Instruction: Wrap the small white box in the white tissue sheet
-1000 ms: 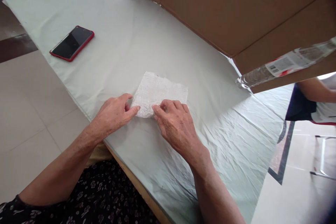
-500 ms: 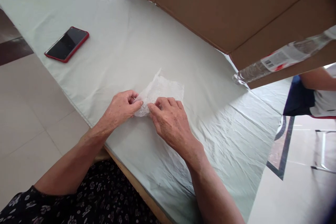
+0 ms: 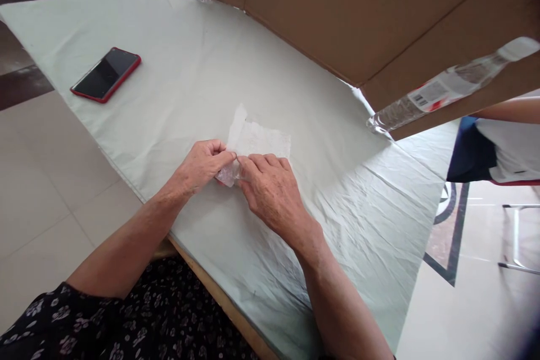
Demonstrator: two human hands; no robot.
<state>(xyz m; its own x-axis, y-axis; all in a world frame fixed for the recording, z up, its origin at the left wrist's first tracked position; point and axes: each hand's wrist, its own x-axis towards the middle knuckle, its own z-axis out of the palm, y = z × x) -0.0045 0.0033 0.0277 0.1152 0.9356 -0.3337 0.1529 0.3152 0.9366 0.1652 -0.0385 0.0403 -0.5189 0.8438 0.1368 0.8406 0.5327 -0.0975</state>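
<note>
A thin, whitish, see-through wrap lies spread on the pale green cloth, with one corner standing up at its left. Its near edge is bunched between my hands. My left hand pinches the left side of this bunched part between thumb and fingers. Close beside it, my right hand grips the wrap's near edge, its thumb and index fingertip almost touching my left thumb. A small bit of red shows beneath the wrap under my left fingers; what it is cannot be made out.
A phone in a red case lies at the left of the cloth-covered table. A large cardboard piece stands at the back right, with a clear plastic bottle along its edge. At the right edge is part of a person.
My left hand has shifted slightly up and right, closer to my right hand. The wrap's left corner now stands more upright, and its bunched part looks smaller. The view has shifted slightly.
</note>
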